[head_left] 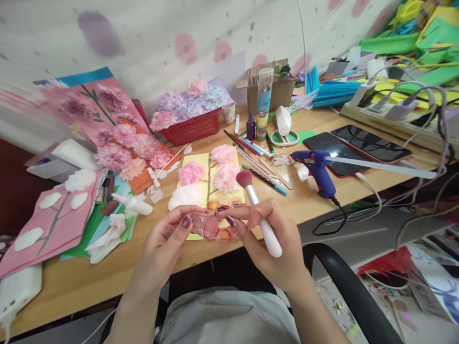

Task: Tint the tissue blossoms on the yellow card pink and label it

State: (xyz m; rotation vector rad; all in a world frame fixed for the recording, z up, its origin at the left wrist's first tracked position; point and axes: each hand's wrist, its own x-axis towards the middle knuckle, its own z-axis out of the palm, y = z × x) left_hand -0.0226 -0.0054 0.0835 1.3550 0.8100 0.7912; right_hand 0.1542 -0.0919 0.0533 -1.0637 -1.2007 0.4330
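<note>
A: Saw what between the hands?
B: Saw a makeup case (219,224), glossy and see-through at the rims, made up of small round pans in rosy pink, dusky red and orange. Made out a clear, pinkish part at its left end, too blurred to name.
A: Found it where?
B: Found it over the lower part of a yellow card (190,161), near the front edge of the wooden table (89,286). Couldn't tell whether touching the card.
A: Gripped how?
B: Pinched narrowly at the left side by the left hand (161,243), thumb nearest. Steadied at the other side by fingers of the right hand (285,234). Also held in that right hand: a white-handled brush (267,231), caught between the fingers, dusky pink bristles tilted up and leftward.
A: Noticed anything close by?
B: Noticed a fluffy pink flower (191,172) and a white flower (184,197) on the card, beside a brown stem.
A: And farther out?
B: Spotted a dark pen (265,179) and a blue glue gun (317,169) to the right, a white bottle (134,204) to the left, a red basket (193,128) of pastel flowers behind.
</note>
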